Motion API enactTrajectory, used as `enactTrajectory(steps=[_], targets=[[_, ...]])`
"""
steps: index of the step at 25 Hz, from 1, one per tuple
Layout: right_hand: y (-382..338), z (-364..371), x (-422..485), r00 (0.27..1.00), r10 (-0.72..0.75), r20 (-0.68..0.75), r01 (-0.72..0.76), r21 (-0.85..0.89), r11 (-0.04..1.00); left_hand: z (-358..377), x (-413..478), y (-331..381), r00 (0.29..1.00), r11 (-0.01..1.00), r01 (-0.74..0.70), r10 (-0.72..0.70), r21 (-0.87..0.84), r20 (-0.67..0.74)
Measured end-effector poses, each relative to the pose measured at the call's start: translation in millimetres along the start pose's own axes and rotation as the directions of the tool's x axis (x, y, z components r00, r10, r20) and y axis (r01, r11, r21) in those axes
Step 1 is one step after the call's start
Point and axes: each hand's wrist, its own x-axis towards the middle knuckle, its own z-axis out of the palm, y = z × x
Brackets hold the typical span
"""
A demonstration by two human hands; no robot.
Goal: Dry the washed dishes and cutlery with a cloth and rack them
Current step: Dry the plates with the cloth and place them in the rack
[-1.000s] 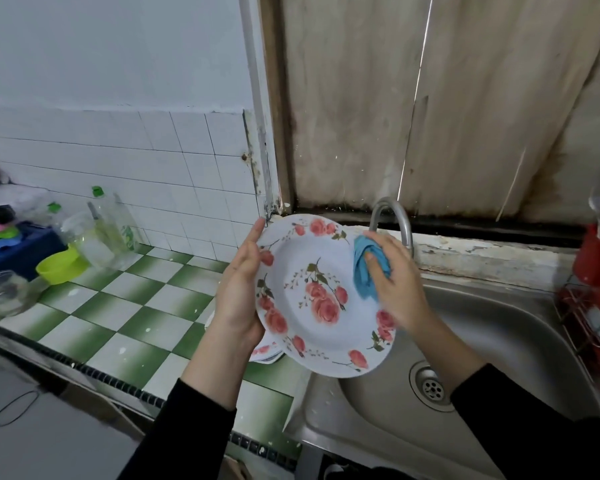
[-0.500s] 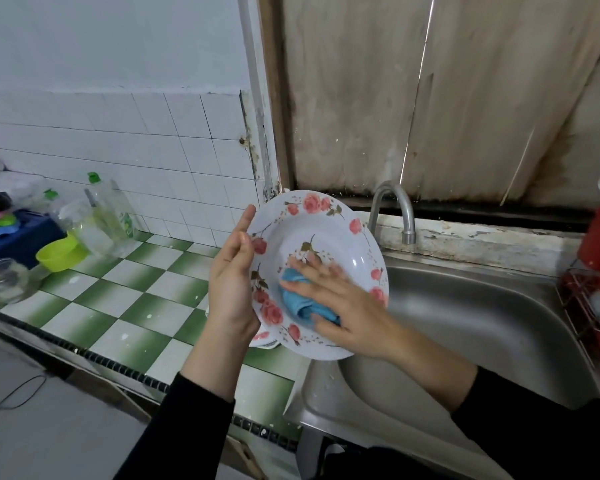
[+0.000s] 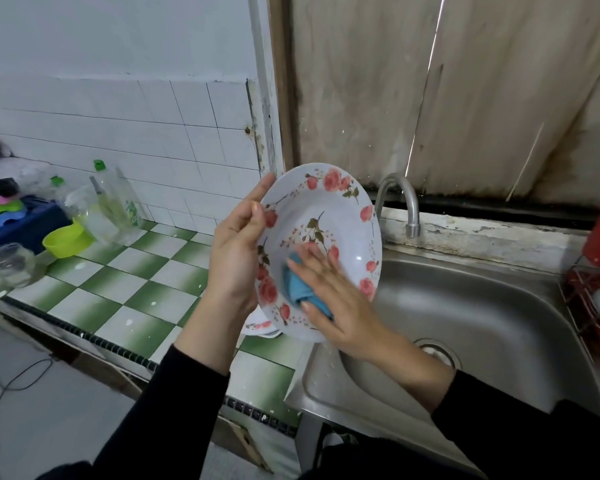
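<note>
A white plate with pink roses (image 3: pixel 329 216) stands tilted on edge above the join of counter and sink, its inside facing right toward me. My left hand (image 3: pixel 234 254) grips its left rim, thumb on the front and fingers behind. My right hand (image 3: pixel 336 296) lies flat in the plate's lower inside and presses a bunched blue cloth (image 3: pixel 297 289) against it, with the thumb tucked onto the cloth. Most of the cloth is hidden under the fingers.
Another rose plate (image 3: pixel 260 328) lies on the green-and-white tiled counter (image 3: pixel 118 292) under my left wrist. A steel sink (image 3: pixel 492 306) with a tap (image 3: pixel 407 206) is to the right, a red wire rack (image 3: pixel 591 306) beyond it. Bottles (image 3: pixel 113 202), a green bowl (image 3: pixel 66 239) and a glass jar (image 3: pixel 13 265) stand far left.
My right hand has swept the cloth from the plate's upper right edge down to its lower inside. The plate has risen a little and turned more edge-on.
</note>
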Motion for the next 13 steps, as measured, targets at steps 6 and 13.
enactTrajectory(steps=[6,13], targets=[[36,-36,35,0.845,0.332,-0.420,-0.374,-0.018,0.927,8,-11,-21,0.998,0.998,0.030,-0.034,0.059,0.061],[-11,-2,2,0.997,0.008,0.082,-0.011,0.039,0.999,-3,-7,-4,0.994,0.997,-0.028,0.019,-0.071,-0.112]])
